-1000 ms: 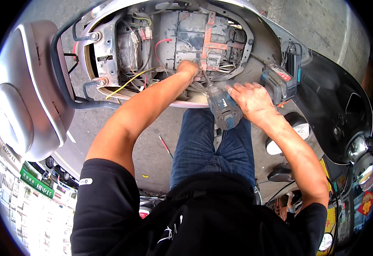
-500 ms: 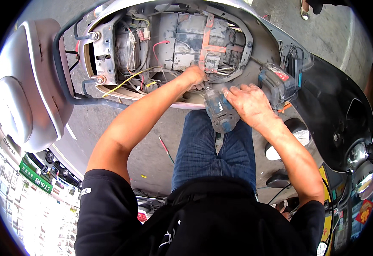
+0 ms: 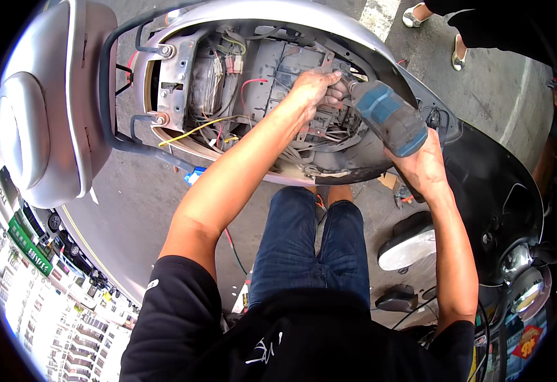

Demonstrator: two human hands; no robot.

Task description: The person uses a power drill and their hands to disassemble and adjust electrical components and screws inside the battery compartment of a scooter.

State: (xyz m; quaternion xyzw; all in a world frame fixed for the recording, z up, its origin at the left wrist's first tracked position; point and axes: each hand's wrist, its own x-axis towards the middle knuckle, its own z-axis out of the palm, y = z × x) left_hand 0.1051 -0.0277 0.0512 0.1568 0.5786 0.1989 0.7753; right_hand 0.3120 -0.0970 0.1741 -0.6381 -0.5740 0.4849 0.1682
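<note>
A teal-and-grey cordless impact driver (image 3: 390, 118) is gripped by my right hand (image 3: 421, 165), its nose pointing up and left over the open body of a scooter. My left hand (image 3: 320, 89) is beside the nose, fingers curled together; what they pinch, if anything, is hidden. Under that hand lie grey battery blocks (image 3: 265, 70), crossed by a rusty metal strap (image 3: 327, 62). A red wire (image 3: 245, 89) loops over the blocks. To their left are wire bundles with pale connectors (image 3: 234, 63), and a yellow wire (image 3: 192, 132) runs along the near rim.
A silver top box (image 3: 62, 102) and a dark tubular rack (image 3: 104, 83) stand at the left. The black front part of the scooter (image 3: 495, 178) is at the right. Another person's shoes (image 3: 459, 54) show at the upper right. A seat-like black-and-white piece (image 3: 409, 245) lies low on the right.
The driver has moved up and right, from the compartment's near edge to its far right side, and tilted left. My left hand has moved up beside its nose. The whole view has shifted somewhat.
</note>
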